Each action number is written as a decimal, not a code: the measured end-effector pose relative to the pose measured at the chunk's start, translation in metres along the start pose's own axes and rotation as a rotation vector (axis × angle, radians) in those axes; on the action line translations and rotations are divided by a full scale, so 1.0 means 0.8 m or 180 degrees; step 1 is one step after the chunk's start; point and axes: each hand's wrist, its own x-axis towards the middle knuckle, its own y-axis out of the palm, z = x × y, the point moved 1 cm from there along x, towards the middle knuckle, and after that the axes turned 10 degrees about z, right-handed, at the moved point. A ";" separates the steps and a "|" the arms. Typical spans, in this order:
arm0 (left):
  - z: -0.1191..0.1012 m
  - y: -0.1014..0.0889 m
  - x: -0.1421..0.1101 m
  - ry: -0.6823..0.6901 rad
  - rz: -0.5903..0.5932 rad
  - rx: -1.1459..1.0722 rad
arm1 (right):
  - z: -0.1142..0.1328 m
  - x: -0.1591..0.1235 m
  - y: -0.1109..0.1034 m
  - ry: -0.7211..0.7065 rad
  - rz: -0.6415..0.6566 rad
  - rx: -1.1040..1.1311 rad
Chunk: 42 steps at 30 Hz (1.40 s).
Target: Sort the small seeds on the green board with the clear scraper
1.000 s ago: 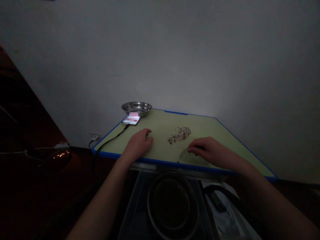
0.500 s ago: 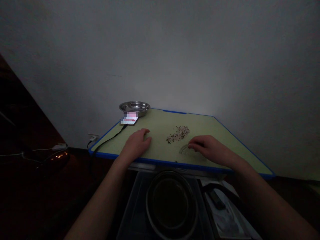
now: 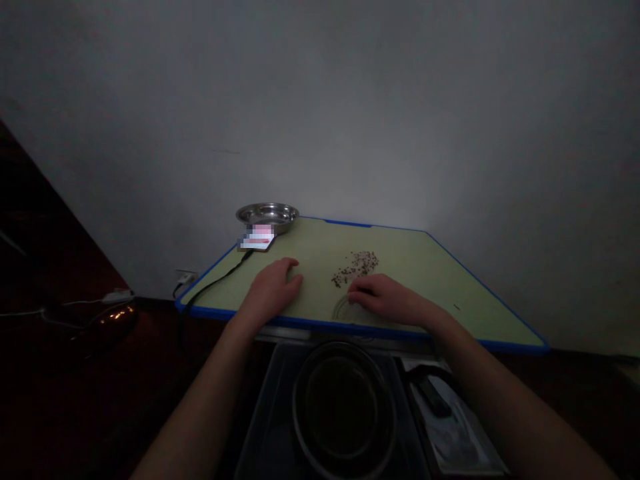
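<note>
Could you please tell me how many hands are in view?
2: the left hand, left of the scattered bits on the table; the right hand, at the rim of the clear dish.

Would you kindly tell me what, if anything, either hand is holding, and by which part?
The right hand appears to pinch a transparent, colourless, curved object by its edge; the left hand holds nothing visible.

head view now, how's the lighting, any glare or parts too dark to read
Head view: dim overall; glints on the metal bowl; phone screen bright, partly pixelated; lower-left floor nearly black; clear object at the right hand faint.
</note>
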 end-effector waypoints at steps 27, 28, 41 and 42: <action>-0.004 -0.004 0.000 -0.0009 0.0067 0.0145 | -0.044 -0.005 -0.022 0.1140 -0.0661 -0.1004; -0.003 -0.004 0.000 0.0007 0.0065 0.0143 | -0.051 -0.006 -0.026 0.1216 -0.0699 -0.1060; 0.000 -0.004 0.002 0.0065 0.0063 0.0200 | -0.056 -0.008 -0.080 0.1070 -0.0914 -0.1033; 0.000 -0.004 0.002 0.0055 0.0060 0.0208 | -0.049 -0.007 -0.078 0.0986 -0.0847 -0.0999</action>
